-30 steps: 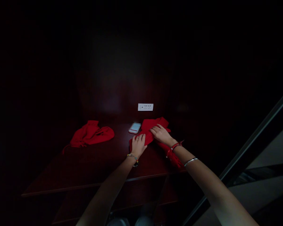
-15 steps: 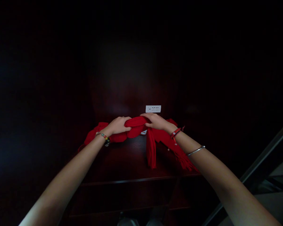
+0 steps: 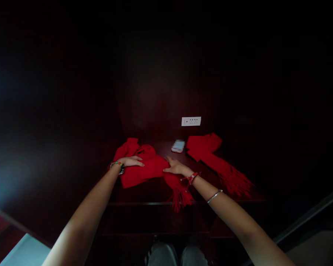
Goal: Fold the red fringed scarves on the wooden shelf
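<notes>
The red scarf [image 3: 151, 168] lies between both hands: the left hand [image 3: 131, 161] rests spread upon it; the right hand [image 3: 175, 167], thumb and fingers apart, touches its edge.

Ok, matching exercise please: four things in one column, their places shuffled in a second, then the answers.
Things
1. Right hand
2. White socket plate
3. Phone-like device
4. Silver bangle

Places
A. Around the right forearm
B. On the back wall
C. At the right edge of the left red cloth
D. Between the left red cloth and right red cloth

Pairs: 1-C; 2-B; 3-D; 4-A
</notes>
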A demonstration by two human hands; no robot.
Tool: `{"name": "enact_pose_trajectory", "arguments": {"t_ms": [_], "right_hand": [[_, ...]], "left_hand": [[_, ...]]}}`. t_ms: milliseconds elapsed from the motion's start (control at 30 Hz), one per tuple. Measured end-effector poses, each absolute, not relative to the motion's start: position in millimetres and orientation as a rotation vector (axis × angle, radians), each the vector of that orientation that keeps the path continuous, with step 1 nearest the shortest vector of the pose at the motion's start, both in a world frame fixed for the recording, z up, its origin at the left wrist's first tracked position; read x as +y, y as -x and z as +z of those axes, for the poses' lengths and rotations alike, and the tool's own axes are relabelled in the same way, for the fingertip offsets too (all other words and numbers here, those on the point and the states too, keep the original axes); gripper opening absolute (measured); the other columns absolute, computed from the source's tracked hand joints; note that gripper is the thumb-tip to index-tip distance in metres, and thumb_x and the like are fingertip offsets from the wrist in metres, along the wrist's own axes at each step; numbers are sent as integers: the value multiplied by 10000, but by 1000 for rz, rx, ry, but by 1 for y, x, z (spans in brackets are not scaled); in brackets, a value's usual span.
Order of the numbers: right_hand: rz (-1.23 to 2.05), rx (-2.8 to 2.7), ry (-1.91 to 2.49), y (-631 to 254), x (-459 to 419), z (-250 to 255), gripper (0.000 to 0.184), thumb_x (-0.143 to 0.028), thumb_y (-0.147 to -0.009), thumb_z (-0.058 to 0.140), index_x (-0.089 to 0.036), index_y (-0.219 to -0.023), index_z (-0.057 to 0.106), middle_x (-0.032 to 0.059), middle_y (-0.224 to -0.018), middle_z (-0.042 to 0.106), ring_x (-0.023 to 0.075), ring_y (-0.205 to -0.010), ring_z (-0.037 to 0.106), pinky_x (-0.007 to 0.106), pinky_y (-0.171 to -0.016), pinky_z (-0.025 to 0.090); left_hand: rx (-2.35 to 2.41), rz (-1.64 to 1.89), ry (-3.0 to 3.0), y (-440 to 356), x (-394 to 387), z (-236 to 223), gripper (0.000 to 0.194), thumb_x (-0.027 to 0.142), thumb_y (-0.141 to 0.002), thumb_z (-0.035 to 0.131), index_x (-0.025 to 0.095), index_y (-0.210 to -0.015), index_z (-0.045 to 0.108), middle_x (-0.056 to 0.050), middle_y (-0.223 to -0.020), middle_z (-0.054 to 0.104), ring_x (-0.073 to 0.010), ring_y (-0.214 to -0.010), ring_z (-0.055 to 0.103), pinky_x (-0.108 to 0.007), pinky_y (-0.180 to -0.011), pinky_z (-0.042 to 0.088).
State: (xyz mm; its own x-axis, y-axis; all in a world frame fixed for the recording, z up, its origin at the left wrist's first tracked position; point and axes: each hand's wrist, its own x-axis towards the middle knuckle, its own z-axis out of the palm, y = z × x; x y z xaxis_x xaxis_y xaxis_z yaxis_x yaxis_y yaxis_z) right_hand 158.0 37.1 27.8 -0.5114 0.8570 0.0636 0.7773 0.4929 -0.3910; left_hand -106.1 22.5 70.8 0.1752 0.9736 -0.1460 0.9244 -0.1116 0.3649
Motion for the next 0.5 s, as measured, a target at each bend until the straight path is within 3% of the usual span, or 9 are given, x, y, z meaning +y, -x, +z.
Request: {"name": "enact_pose_trajectory", "arguments": {"t_ms": [67,133,267,400,500], "right_hand": [[521,-2418,1429,-166,33,18,736,-284,-647,653,-86,-1284,342,171,-1162,528,237,-1036,520,267,-803,421],[575,-2355,1450,-177,33,14,550,-205,-635,648,-143,-1159,491,103,-1026,614,215,-918,579,250,-737,434],[837,-2248,1263,-201,40,19,223,-221,-641,636,-165,-855,612,24,-836,650,178,-776,590,253,-693,432],[1119,-2096,1039,-224,42,40,250,-333,-621,645,-130,-761,601,-7,-721,621,137,-674,559,238,-630,424],[1179,-1995,962,-245,41,62,287,-357,-611,649,-130,-780,597,-9,-748,614,118,-679,547,229,-643,414]], "left_hand": [[1779,110,-2022,111,23,65,679,591,-590,535,224,-1160,517,-78,-1243,494,-250,-1088,471,-321,-887,349],[1692,146,-2051,112,22,64,736,591,-608,533,240,-1247,425,-73,-1319,406,-248,-1153,415,-319,-917,325],[1491,186,-2127,107,16,65,792,567,-640,543,297,-1330,264,-22,-1378,308,-210,-1214,347,-293,-961,280],[1403,134,-2155,105,13,63,824,494,-592,625,293,-1318,293,-14,-1376,316,-199,-1227,325,-295,-996,231],[1391,155,-2142,110,11,67,830,425,-563,657,311,-1308,308,-7,-1366,335,-208,-1215,344,-312,-984,259]]}}
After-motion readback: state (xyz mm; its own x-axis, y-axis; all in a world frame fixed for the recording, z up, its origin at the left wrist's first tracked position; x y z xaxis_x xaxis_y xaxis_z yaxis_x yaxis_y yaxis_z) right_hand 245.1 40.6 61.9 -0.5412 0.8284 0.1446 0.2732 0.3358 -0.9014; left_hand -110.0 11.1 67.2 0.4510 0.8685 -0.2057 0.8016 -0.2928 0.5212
